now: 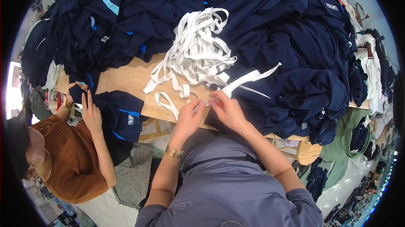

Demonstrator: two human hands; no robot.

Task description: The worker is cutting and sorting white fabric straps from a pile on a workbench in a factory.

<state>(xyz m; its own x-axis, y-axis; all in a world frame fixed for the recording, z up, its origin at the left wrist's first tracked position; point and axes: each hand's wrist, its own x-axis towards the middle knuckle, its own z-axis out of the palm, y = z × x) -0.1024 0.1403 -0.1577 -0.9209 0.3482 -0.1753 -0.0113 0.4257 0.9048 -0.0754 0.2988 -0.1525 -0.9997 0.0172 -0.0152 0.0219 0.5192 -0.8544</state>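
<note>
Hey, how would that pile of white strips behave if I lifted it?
The white strips look floppy, lying in soft loops. They'd probably snag on each other, since many loops cross. Each is likely light, being thin and narrow.

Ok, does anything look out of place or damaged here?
No visible damage or spill. The white tape lies in a loose tangle, and one strip strays across the navy garments, which looks untidy.
</note>
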